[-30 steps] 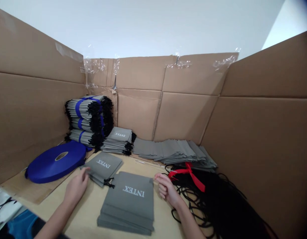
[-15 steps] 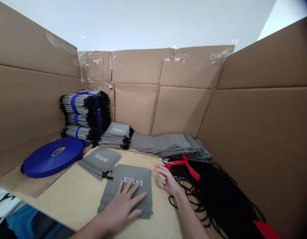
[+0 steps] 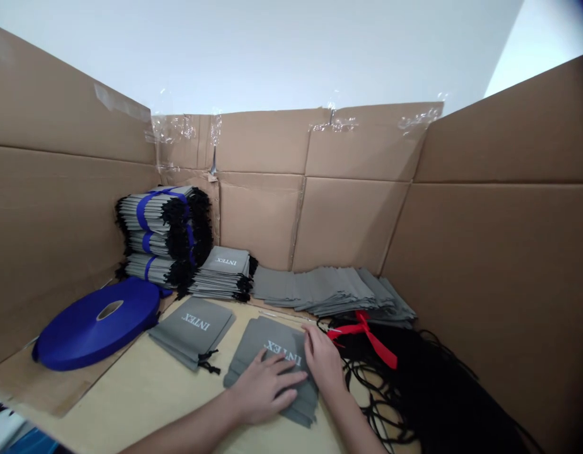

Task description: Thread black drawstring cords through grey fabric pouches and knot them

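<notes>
Two hands [image 3: 265, 388] on one bag stack [image 3: 267, 340]

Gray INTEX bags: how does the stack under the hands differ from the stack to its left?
The hand stack is touched by the left hand and right hand; the left stack is untouched. The hands hide much of the hand stack, while the left stack is fully in view. The left stack shows black cords at a corner; the hand stack shows none. Both are flat gray bags with white INTEX print.
</notes>
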`<state>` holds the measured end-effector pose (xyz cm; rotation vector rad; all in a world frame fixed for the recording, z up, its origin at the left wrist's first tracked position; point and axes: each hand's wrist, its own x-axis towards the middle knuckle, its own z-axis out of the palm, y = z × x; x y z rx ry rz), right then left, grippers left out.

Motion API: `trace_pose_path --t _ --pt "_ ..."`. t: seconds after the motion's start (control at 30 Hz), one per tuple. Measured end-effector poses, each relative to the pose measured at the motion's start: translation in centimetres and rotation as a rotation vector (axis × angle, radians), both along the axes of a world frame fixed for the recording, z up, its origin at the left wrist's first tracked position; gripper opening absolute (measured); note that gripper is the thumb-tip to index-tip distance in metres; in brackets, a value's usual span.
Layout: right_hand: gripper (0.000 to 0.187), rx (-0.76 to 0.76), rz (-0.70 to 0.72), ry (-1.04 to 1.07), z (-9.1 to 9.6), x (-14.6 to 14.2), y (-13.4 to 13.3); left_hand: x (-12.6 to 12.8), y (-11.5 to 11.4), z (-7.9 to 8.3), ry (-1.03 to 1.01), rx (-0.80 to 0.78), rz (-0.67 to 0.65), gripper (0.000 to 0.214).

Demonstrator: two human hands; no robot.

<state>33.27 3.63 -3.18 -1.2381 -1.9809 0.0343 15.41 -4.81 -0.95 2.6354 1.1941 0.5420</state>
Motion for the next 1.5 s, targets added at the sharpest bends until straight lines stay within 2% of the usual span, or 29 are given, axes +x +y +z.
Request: trace_pose_path --t 0.13,0.27,0.4,0.5,0.63,0.83,0.97,1.07,1.17,1.23,1.37,1.5 --pt "0.038 0.096 0.002 -0.271 0.3 -1.1 2.6 0.2 0.3 0.0 -0.117 0.018 0.015 0.037" --pt "0.044 0.104 0.042 -0.505 0.6 -3.2 5.2 -0.4 0.3 0.2 -0.195 0.037 0.057 0.035" --pt "0.037 0.107 0.071 -0.656 1.3 -4.4 7.0 -1.1 0.6 0.3 -0.232 0.061 0.122 0.035" --pt "0.031 0.135 0.115 -0.711 2.3 -4.2 7.2 -1.9 1.5 0.4 -0.270 0.084 0.194 0.037" --pt "0.031 0.182 0.204 -0.704 4.2 -2.9 6.1 -3.4 3.2 0.3 -0.345 0.140 0.305 0.042" --pt "0.028 0.181 0.335 -0.639 6.1 -2.1 1.7 -5.0 5.0 -0.5 -0.458 0.165 0.421 0.040" --pt "0.028 0.170 0.375 -0.543 6.0 -2.0 -0.4 -5.0 4.7 -0.1 -0.382 0.089 0.341 0.029" --pt "0.027 0.238 0.388 -0.557 5.7 -1.6 -0.8 -4.9 4.0 0.3 -0.305 0.053 0.294 0.033" --pt "0.026 0.352 0.397 -0.624 5.6 -1.0 -0.9 -4.8 3.7 0.4 -0.331 -0.023 0.290 0.037" --pt "0.025 0.407 0.389 -0.693 5.8 -0.7 -1.0 -4.6 3.7 0.3 -0.453 -0.139 0.259 0.038" --pt "0.026 0.451 0.400 -0.762 6.4 -0.2 -1.6 -4.3 4.3 0.1 -0.806 -0.606 0.140 0.041" --pt "0.027 0.449 0.441 -0.701 6.3 0.0 -1.7 -4.6 4.6 0.3 -0.863 -0.875 0.020 0.045"
